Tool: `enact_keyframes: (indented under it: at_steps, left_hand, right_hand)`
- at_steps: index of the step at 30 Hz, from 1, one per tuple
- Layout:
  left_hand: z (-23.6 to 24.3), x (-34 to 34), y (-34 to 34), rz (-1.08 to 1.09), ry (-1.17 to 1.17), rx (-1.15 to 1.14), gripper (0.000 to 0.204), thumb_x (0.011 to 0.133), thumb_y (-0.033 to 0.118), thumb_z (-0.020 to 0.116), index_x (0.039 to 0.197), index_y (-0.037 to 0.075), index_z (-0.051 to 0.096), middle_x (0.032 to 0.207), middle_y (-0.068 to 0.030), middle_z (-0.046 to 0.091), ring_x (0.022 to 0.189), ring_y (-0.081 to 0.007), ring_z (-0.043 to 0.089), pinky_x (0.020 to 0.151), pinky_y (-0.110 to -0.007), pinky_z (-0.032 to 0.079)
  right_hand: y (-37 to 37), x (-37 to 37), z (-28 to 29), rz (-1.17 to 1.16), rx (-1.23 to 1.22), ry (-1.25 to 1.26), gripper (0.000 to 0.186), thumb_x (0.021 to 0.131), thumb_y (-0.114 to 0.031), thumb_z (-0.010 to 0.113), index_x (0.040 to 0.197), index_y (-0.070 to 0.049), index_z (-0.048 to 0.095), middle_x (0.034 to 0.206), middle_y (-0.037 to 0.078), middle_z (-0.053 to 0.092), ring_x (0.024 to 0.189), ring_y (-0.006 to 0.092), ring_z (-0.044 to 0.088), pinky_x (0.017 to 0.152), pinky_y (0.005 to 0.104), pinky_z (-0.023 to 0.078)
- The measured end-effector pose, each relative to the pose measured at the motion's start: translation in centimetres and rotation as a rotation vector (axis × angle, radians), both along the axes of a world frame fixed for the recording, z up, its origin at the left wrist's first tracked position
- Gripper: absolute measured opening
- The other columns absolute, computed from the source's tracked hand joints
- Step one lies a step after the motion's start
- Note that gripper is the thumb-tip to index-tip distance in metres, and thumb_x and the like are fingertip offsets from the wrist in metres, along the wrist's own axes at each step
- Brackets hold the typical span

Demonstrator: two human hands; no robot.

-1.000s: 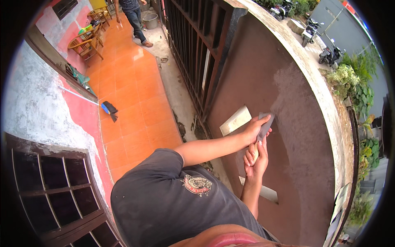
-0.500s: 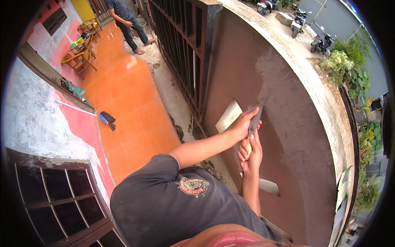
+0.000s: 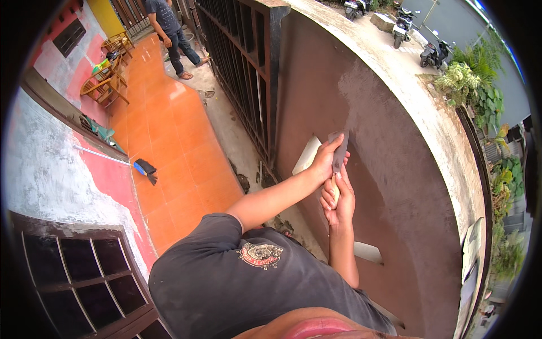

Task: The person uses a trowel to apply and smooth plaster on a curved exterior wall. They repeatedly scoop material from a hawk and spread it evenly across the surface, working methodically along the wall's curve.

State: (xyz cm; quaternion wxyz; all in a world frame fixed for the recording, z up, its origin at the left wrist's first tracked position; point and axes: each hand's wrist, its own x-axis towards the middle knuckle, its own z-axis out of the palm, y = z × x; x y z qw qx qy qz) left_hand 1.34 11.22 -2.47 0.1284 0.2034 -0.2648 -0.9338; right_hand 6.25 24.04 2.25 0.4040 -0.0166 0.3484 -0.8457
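Note:
A putty knife (image 3: 341, 151) with a flat grey blade and a pale handle is held upright between my hands, in front of the brown wall. Around its handle, the fingers of my right hand (image 3: 340, 204) are wrapped. My left hand (image 3: 326, 159) pinches the blade from the side, its thumb lying across the face and its fingertips showing past the far edge. The brown wall (image 3: 316, 73) has a duller, greyer patch (image 3: 395, 141) to the right of the blade. Close behind my left hand is a pale rectangular opening (image 3: 306, 155) in the wall.
A dark metal gate (image 3: 248, 56) adjoins the wall. On the left, a broom (image 3: 145, 168) leans over the orange tiled floor (image 3: 169, 135). Wooden chairs (image 3: 101, 87) line the house wall. Another person (image 3: 172, 34) stands at the far end. Motorcycles (image 3: 435, 53) are parked beyond the wall.
The whole view has shifted slightly, so most things sit a little farther left. Both hands keep their hold on the putty knife. The other person's arm hangs lower.

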Motion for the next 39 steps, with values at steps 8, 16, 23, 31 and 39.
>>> enact_keyframes:
  at_steps: [8,16,23,31,39]
  left_hand:
    - [-0.3,0.5,-0.3,-0.048,-0.051,-0.028,0.053,0.09,0.052,0.08,0.108,0.008,0.055,0.083,-0.0105,0.064,0.069,-0.0175,0.061,0.064,-0.032,0.054]
    - [-1.3,0.6,-0.8,-0.158,0.077,0.056,0.05,0.094,0.051,0.076,0.108,0.007,0.056,0.089,-0.0121,0.066,0.077,-0.0194,0.064,0.074,-0.035,0.056]
    - [-2.3,5.6,-3.5,-0.16,0.107,-0.405,0.038,0.107,0.029,0.062,0.134,0.004,0.055,0.112,-0.0105,0.069,0.097,-0.0216,0.072,0.089,-0.037,0.058]
    - [-2.2,9.3,-8.2,0.4,0.293,-1.491,0.062,0.08,0.0,0.078,0.138,0.008,0.055,0.142,-0.0143,0.05,0.133,-0.036,0.051,0.112,-0.046,0.044]
    - [-3.1,8.9,-10.0,0.642,0.482,-1.693,0.047,0.071,-0.001,0.084,0.114,0.008,0.068,0.13,-0.0129,0.063,0.119,-0.0326,0.062,0.1,-0.044,0.05]
  right_hand:
    - [0.0,0.2,-0.9,0.022,0.083,0.008,0.058,0.111,-0.021,0.043,0.166,-0.019,0.024,0.069,0.001,0.045,0.043,0.0076,0.036,0.037,0.0213,0.032]
    - [0.6,-0.6,-1.8,0.009,0.089,-0.008,0.059,0.11,-0.02,0.044,0.165,-0.019,0.024,0.068,0.003,0.045,0.041,0.0086,0.037,0.035,0.0221,0.032]
    - [0.3,0.1,-0.2,0.002,0.134,0.091,0.06,0.11,-0.018,0.042,0.166,-0.017,0.022,0.067,0.002,0.044,0.041,0.0072,0.034,0.034,0.0207,0.031]
    - [-5.3,4.1,-0.6,0.013,0.069,0.068,0.059,0.11,-0.019,0.041,0.165,-0.018,0.022,0.069,0.003,0.044,0.042,0.0082,0.036,0.035,0.021,0.033]
    - [-6.2,7.0,-1.1,0.022,-0.002,0.003,0.056,0.11,-0.02,0.043,0.163,-0.019,0.026,0.068,0.003,0.042,0.042,0.0079,0.035,0.036,0.0211,0.033]
